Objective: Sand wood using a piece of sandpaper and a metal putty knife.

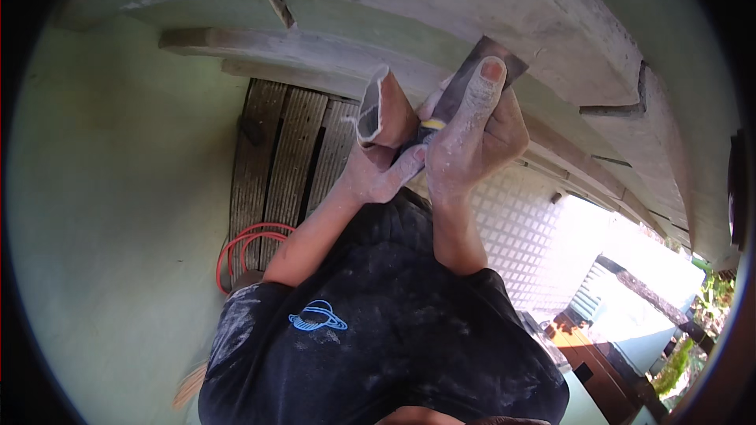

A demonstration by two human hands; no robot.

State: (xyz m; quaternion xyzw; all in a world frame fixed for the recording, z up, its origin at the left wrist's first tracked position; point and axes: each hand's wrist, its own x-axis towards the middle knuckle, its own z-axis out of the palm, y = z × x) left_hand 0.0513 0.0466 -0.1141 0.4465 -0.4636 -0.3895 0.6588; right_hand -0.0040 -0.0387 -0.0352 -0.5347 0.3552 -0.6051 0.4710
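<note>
My dust-covered left hand (pixel 378 180) grips the dark handle of what looks like a putty knife (pixel 455 94). A yellow band shows where the flat dark blade begins. A curled, torn-edged sheet (pixel 398 109), brown outside and grey within, possibly sandpaper, stands up from the same hand. My right hand (pixel 472 130), also dusty, holds the blade with the thumb laid flat along it and the fingers behind. Part of the handle is hidden by the left thumb.
Long pale beams (pixel 366 59) run overhead close beyond the hands, with a greenish wall (pixel 118 189) at left. A red hose (pixel 245 242) lies coiled on dark wooden decking (pixel 289 147). Lattice-patterned tiles (pixel 520 230) lie at right, and broom bristles (pixel 190 386) at lower left.
</note>
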